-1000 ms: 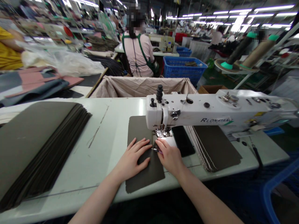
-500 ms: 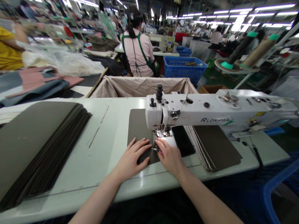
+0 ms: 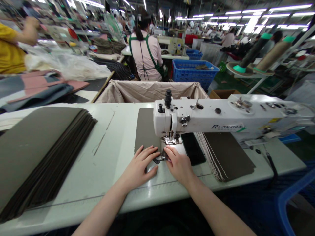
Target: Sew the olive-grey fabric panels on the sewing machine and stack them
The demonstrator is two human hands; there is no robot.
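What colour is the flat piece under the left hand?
Plain dark olive-grey. The head view, the only one here, shows the flat piece.

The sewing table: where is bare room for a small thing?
Largest bare patch of the table: between the left stack and the panel, crossed by dark marks. A smaller one separates the left hand and right hand from the near edge. Crowded: under the machine, around the phone-like slab and right pile.
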